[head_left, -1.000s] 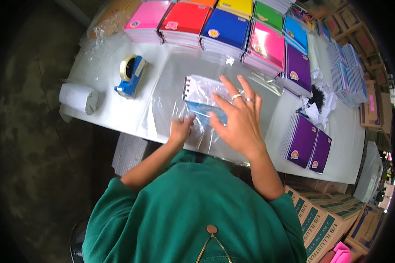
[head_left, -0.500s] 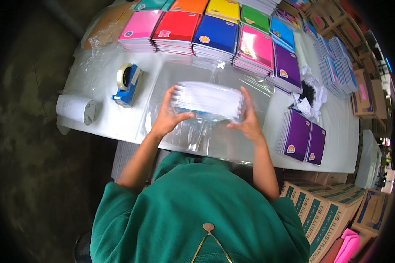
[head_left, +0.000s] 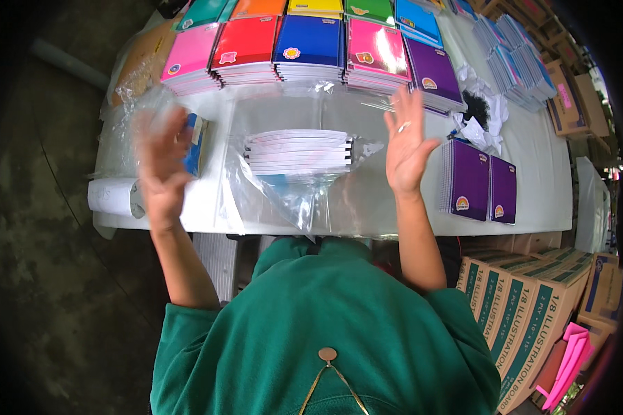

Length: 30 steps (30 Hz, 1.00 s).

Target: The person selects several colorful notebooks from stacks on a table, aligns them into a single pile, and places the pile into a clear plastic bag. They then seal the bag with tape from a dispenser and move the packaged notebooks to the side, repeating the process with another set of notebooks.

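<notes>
A stack of notebooks [head_left: 299,151] is positioned inside a plastic bag [head_left: 284,197] on the table [head_left: 533,149]; the left hand [head_left: 160,164] is raised left of it, the right hand [head_left: 406,144] right of it; rows of notebook piles [head_left: 311,48] lie behind; two notebooks [head_left: 479,183] lie further right.

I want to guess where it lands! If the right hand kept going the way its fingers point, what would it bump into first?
Probably the purple notebook stack. The right hand is open, fingers pointing toward the far row of coloured stacks, with only clear plastic wrap lying between. Its height above the table is unclear, so it might pass over them.
</notes>
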Motion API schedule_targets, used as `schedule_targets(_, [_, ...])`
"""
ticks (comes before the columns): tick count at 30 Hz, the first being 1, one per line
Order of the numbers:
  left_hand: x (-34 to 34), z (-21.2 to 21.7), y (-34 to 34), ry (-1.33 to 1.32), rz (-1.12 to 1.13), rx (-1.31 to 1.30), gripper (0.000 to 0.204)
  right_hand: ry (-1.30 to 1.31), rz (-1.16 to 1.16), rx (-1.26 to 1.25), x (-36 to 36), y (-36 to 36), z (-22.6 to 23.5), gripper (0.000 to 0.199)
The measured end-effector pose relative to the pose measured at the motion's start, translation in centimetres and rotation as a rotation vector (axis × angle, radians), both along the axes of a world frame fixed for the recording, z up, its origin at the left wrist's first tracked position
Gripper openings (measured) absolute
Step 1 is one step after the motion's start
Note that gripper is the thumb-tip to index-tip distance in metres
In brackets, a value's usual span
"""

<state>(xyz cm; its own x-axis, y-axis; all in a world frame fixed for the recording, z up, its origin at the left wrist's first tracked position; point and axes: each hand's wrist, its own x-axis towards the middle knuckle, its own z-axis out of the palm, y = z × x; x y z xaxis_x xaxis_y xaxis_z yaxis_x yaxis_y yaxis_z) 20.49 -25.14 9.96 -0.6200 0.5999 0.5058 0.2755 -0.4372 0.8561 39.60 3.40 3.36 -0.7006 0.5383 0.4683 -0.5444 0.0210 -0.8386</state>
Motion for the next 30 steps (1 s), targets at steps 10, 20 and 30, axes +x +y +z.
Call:
schedule_targets(10, [3.5, -6.3, 8.3, -0.165, 0.154, -0.188, 0.072, -0.273, 0.025, -0.011, -2.8, -4.3, -3.1, 0.103])
schedule_targets(20, [-0.8, 0.6, 12.9, 0.078, 0.557, 0.111, 0.040, -0.184, -0.315, 0.130, -3.0, -5.2, -3.3, 0.126])
schedule_targets(30, [6.7, -8.9, 10.3, -0.058, 0.511, -0.220, 0.041, -0.343, -0.631, -0.061, -5.7, -5.7, -1.0, 0.057])
